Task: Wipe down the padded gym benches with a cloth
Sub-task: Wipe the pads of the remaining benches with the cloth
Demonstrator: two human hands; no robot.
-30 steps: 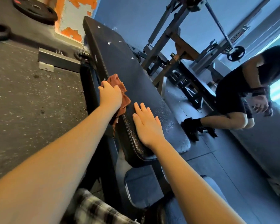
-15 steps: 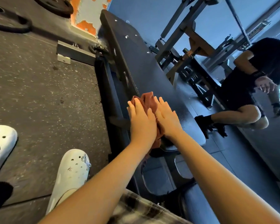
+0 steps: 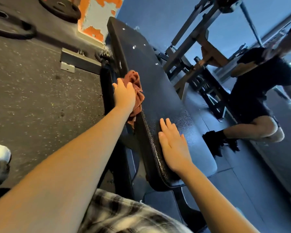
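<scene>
Black padded bench runs away from the camera. Left arm outstretched, left hand grasping the bunched red-brown cloth at the pad's left edge. Right hand released, flat on the near end.

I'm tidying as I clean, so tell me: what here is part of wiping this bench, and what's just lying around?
In use: cloth, padded bench, left hand gripping the cloth, right hand flat on the bench.
Lying about: two weight plates on the floor, rack beyond the bench.
</scene>
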